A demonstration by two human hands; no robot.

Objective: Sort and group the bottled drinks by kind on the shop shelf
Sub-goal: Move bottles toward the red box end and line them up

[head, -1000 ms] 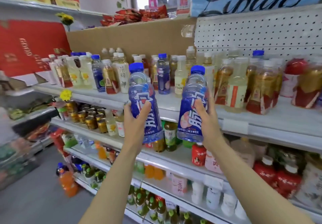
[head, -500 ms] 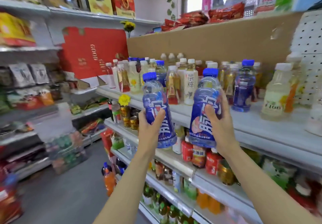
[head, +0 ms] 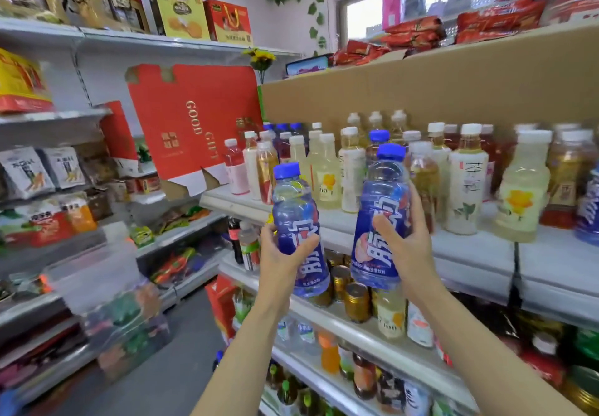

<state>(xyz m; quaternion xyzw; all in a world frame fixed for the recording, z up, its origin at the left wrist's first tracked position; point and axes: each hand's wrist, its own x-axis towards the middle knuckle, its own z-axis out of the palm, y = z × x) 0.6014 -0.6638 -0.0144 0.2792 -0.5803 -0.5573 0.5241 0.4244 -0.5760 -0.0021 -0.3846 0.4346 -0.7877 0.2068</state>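
1. White shelf (head: 479,253): mixed bottles (head: 466,182) of yellow, amber and pink drink jumbled together; sorting judged mostly undone.
2. Held just in front of its near edge: two blue bottles, same kind.
3. Left hand (head: 285,253) wrapped round left bottle (head: 299,231); right hand (head: 406,240) wrapped round right bottle (head: 381,221).

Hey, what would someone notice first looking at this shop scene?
Two blue-capped bottles held up mid-frame: the left hand grips the left blue bottle, the right hand the right blue bottle. Behind them, the drinks shelf is crowded with mixed bottles; a big red gift box leans at its left end.
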